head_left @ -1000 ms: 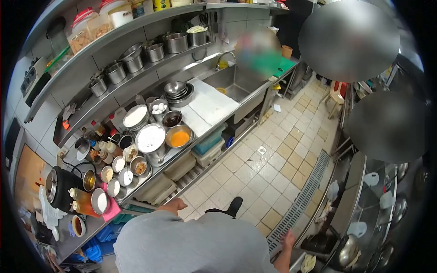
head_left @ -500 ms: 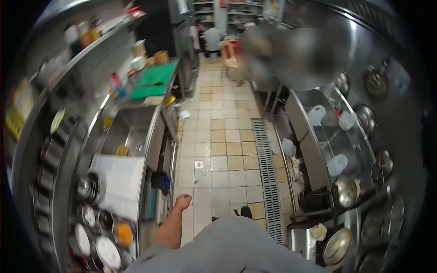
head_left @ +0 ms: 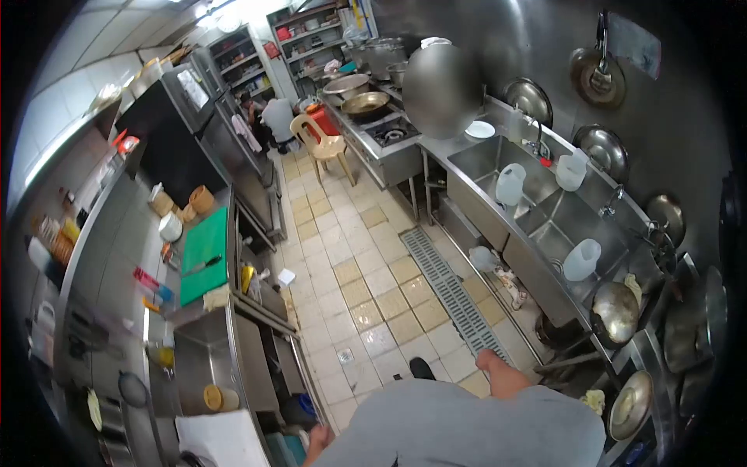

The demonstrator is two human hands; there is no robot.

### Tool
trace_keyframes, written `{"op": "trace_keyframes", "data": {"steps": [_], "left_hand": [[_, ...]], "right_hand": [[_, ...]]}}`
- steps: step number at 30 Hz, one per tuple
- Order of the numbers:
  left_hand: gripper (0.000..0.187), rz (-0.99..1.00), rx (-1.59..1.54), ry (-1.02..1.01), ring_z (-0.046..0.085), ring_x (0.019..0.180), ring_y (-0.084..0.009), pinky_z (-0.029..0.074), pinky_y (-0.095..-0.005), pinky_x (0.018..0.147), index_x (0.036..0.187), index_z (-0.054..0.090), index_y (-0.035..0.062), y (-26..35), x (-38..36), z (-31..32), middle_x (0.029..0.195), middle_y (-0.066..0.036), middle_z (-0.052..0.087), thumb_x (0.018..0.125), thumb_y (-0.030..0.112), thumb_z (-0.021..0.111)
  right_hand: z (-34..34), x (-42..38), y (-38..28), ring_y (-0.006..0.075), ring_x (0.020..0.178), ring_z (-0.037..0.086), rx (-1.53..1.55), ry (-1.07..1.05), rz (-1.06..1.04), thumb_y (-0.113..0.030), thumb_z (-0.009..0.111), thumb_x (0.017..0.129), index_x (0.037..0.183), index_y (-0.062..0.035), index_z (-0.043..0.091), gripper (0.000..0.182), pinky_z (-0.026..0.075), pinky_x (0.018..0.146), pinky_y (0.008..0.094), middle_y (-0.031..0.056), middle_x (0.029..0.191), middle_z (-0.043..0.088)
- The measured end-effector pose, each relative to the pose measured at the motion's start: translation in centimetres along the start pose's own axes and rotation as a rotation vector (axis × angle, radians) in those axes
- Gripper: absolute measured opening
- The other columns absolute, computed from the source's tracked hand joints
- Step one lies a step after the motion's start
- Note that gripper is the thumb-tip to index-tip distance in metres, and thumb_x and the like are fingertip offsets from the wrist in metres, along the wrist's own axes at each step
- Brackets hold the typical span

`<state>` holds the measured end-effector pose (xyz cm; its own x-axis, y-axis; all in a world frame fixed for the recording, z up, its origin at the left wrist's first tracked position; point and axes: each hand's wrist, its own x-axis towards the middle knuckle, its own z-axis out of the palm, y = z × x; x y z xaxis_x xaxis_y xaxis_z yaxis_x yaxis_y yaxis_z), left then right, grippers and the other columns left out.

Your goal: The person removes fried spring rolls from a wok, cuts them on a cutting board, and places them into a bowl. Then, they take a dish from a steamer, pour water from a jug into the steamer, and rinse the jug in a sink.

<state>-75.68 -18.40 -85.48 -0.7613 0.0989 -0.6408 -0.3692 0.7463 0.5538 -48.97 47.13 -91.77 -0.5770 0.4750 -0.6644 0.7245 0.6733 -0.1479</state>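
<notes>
My left hand [head_left: 318,437] hangs low beside the left counter, near the blue bin under it. Its fingers look curled in, and nothing shows in them. Out in front of my right side, my right hand [head_left: 489,361] hangs over the floor drain grate [head_left: 443,276]. It looks small and rounded from above, its fingers hidden. Neither hand touches a thing that I can see. On the left counter a knife [head_left: 204,265] lies on a green cutting board [head_left: 206,245]. The sink [head_left: 204,362] nearer to me holds a yellowish container [head_left: 221,398].
On the right, a double sink [head_left: 510,222] holds white plastic jugs [head_left: 581,260]. Beyond it stands a gas stove [head_left: 393,134] with a wide pan [head_left: 366,103]. A beige plastic chair [head_left: 325,148] stands in the aisle. One person [head_left: 278,118] sits at the back.
My view has swung right and lifted, showing more stove and shelves. My right hand has come into sight; my left hand sits lower in view. A blurred patch still covers part of the right side.
</notes>
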Motion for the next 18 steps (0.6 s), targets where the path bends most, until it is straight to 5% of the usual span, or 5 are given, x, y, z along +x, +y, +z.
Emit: {"op": "trace_keyframes", "data": {"steps": [1,5,10,16,18], "left_hand": [[0.035,-0.044,0.122,0.056,0.062,0.062,-0.0261,0.052,-0.0435,0.059,0.097,0.067,0.0016,0.2,-0.8,-0.1,0.076,-0.011,0.065,0.094,0.035,0.057],[0.035,-0.206,0.014,0.021,0.062,0.062,-0.0264,0.051,-0.0439,0.059,0.097,0.068,0.0021,5.0,-2.8,-0.5,0.076,-0.011,0.066,0.094,0.035,0.057],[0.034,-0.192,-0.052,-0.013,0.062,0.063,-0.0269,0.051,-0.0444,0.059,0.097,0.068,0.0027,13.8,4.2,0.6,0.076,-0.012,0.066,0.095,0.035,0.057],[0.034,-0.103,0.058,-0.121,0.062,0.064,-0.0275,0.051,-0.0450,0.059,0.097,0.068,0.0035,21.6,16.3,-3.5,0.077,-0.012,0.066,0.095,0.035,0.058],[0.033,-0.055,0.158,-0.165,0.062,0.064,-0.0277,0.051,-0.0452,0.060,0.097,0.068,0.0038,23.3,22.1,-6.0,0.077,-0.012,0.066,0.095,0.035,0.058]], "right_hand": [[-3.6,3.0,-1.4,0.0322,0.094,0.071,0.086,0.061,0.130,-0.021,0.068,0.080,0.094,-0.0066,0.078,0.022,0.056,0.081,0.0444,0.0195,0.098,0.073],[-9.6,15.3,-3.9,0.0340,0.102,0.067,-0.222,0.068,-0.315,-0.055,0.062,0.086,0.094,-0.0038,0.076,0.054,0.054,0.086,0.0458,0.0169,0.108,0.071],[-23.2,16.0,-12.8,0.0364,0.101,0.066,-0.483,0.191,-0.555,-0.053,0.061,0.090,0.097,-0.0121,0.077,0.045,0.054,0.083,0.0470,0.0179,0.102,0.070],[-22.3,22.5,-15.6,0.0333,0.083,0.069,-0.151,0.199,-0.313,-0.051,0.060,0.093,0.101,-0.0145,0.075,0.040,0.056,0.069,0.0438,0.0161,0.087,0.070],[-28.1,17.0,-19.2,0.0288,0.072,0.069,0.224,-0.172,0.068,-0.050,0.059,0.094,0.105,-0.0125,0.074,0.042,0.057,0.061,0.0413,0.0137,0.082,0.070]]}}
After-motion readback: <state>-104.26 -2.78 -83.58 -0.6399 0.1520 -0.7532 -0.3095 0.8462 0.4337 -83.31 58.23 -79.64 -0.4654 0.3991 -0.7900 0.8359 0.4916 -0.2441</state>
